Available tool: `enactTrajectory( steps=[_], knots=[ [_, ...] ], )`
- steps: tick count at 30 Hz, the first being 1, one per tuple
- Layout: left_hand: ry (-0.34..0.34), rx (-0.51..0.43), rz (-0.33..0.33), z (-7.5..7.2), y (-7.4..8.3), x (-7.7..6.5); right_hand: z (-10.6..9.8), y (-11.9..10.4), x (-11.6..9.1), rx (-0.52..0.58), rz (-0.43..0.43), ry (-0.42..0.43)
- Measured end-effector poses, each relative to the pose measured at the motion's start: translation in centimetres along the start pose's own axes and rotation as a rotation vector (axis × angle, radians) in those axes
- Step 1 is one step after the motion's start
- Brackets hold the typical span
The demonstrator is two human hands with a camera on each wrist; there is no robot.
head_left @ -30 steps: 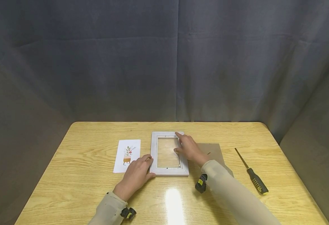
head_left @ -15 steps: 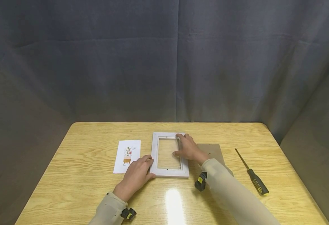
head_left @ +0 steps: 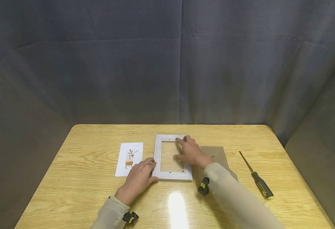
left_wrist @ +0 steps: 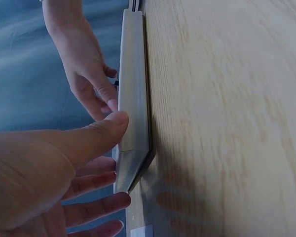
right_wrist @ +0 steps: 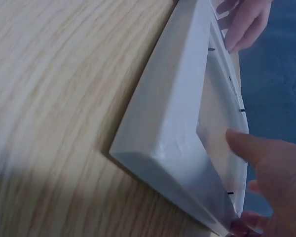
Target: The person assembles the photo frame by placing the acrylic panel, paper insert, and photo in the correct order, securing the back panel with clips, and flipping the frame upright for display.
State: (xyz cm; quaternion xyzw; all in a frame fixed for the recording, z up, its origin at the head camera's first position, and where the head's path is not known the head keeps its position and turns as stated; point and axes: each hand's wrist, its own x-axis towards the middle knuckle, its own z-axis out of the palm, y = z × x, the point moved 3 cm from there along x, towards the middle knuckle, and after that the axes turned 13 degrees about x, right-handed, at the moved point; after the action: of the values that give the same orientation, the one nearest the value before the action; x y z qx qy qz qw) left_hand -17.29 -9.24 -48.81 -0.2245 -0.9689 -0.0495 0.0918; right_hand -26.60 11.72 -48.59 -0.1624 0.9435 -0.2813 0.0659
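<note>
The white frame (head_left: pixel 157 152) lies flat on the counter (head_left: pixel 78 184) between the hands, its long axis running near to far. The left hand (head_left: pixel 139 176), fingers spread, touches its near-left corner; the right hand (head_left: pixel 192 152), thumb and fingers apart, overhangs the right rail toward the far end.

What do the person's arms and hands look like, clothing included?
The left hand and right hand are ungloved. The left sleeve and right sleeve are long and beige. The left wrist device and right wrist device are small, black and marked with yellow.
</note>
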Motion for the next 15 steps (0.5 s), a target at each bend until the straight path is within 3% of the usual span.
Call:
enactTrajectory(
  steps=[8, 15],
  knots=[
    [-0.001, 0.002, 0.001, 0.01, -0.02, 0.01, 0.26, -0.43, 0.27, -0.06, -0.069, -0.019],
    [-0.005, 0.001, -0.01, -0.05, 0.02, 0.02, 0.36, -0.36, 0.44, -0.055, -0.079, -0.028]
  ],
)
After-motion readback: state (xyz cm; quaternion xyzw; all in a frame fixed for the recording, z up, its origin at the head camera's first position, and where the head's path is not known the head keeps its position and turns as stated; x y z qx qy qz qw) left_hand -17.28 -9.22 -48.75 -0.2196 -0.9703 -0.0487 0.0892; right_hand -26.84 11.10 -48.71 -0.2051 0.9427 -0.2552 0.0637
